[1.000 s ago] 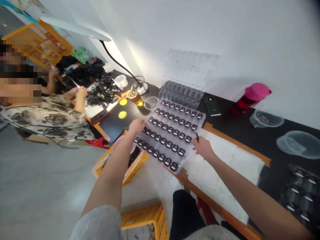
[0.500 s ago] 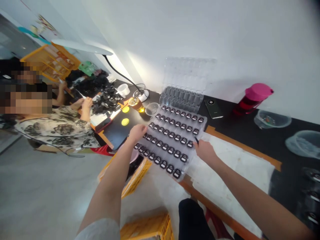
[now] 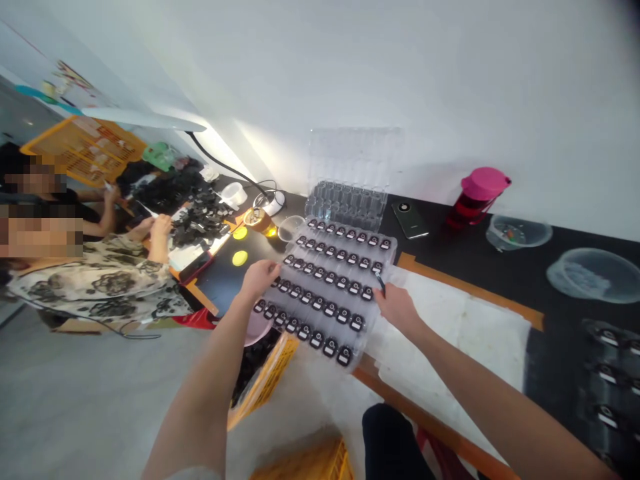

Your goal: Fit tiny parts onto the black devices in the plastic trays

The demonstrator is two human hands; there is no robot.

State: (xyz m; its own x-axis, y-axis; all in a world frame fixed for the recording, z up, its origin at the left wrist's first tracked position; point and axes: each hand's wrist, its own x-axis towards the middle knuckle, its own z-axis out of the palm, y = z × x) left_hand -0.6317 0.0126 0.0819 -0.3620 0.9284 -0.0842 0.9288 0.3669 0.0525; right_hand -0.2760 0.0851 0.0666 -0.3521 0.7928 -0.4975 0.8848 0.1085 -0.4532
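A clear plastic tray (image 3: 334, 265) holds rows of small black parts with white labels, slanting across the front edge of the table. My left hand (image 3: 261, 279) is closed at the tray's left edge, thumb and fingers pinching the rim. At the right edge is my right hand (image 3: 397, 308), its fingers curled around a thin dark pen-like tool (image 3: 381, 283) that points up and away. The right fingers also seem to touch the tray's rim; their undersides are hidden. Behind the tray, a clear moulded lid or second tray (image 3: 350, 203) leans on the wall.
White sheets (image 3: 450, 333) lie right of the tray. Farther right are a phone (image 3: 410, 220), a pink-lidded bottle (image 3: 475, 197), plastic bowls (image 3: 593, 275) and another filled tray (image 3: 607, 373). Yellow crates (image 3: 270, 380) stand below. Co-workers (image 3: 95, 267) sit left, beside black pieces (image 3: 200, 217).
The view has turned slightly, so the scene sits farther left and the tray a little lower. Both hands stay at the same tray edges.
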